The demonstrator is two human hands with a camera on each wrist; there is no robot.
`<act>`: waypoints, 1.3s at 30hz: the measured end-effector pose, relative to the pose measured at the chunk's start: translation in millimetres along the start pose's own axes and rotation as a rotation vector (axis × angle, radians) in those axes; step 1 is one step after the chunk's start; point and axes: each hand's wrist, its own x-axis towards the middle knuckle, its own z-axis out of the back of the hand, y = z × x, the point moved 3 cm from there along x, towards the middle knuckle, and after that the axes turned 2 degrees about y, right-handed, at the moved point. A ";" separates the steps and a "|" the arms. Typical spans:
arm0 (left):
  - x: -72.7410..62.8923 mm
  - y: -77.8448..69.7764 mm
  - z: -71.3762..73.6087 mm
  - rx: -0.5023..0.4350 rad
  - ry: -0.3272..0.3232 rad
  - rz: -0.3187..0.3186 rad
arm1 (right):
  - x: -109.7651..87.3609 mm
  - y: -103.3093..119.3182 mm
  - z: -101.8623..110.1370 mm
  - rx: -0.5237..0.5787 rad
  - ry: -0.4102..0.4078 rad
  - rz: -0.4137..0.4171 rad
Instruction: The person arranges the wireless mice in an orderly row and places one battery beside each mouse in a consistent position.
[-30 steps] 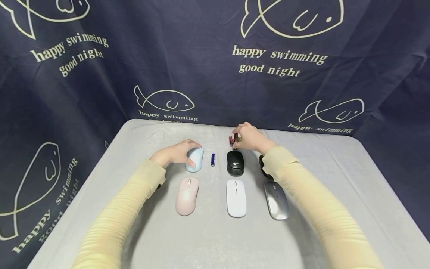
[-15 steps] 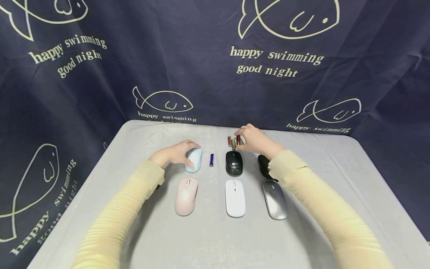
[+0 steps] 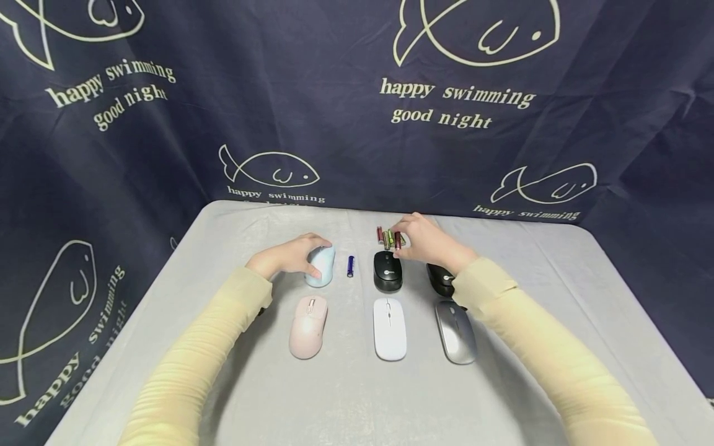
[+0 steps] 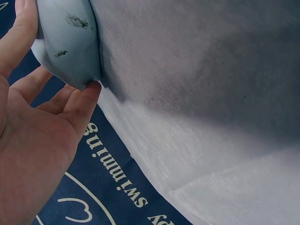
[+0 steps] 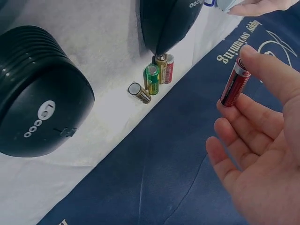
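Tabletop [image 3: 340, 399], six mice [image 3: 324, 266], one pinched battery [image 5: 234, 86]

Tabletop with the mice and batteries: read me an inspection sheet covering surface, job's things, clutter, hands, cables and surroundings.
Surface: light grey table cover, lightly creased.
Job's things: light blue mouse and red battery, both held.
Clutter: pink mouse, white mouse, silver mouse, two black mice, blue battery; more batteries beyond one black mouse.
Left hand: grips the light blue mouse between thumb and fingers.
Right hand: pinches the red battery.
Cables: nothing seen.
Surroundings: dark blue curtain printed with fish and words.
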 end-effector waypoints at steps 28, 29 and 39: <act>0.8 3.3 -1.8 -0.033 -0.004 0.012 | -31.3 -16.2 -27.3 0.017 -0.012 0.010; 1.0 3.3 -1.9 -0.038 -0.003 0.016 | -32.1 -16.3 -28.0 0.020 -0.011 0.011; 0.7 4.6 -2.9 -0.040 -0.009 0.013 | -37.4 -20.3 -36.0 0.028 -0.012 0.024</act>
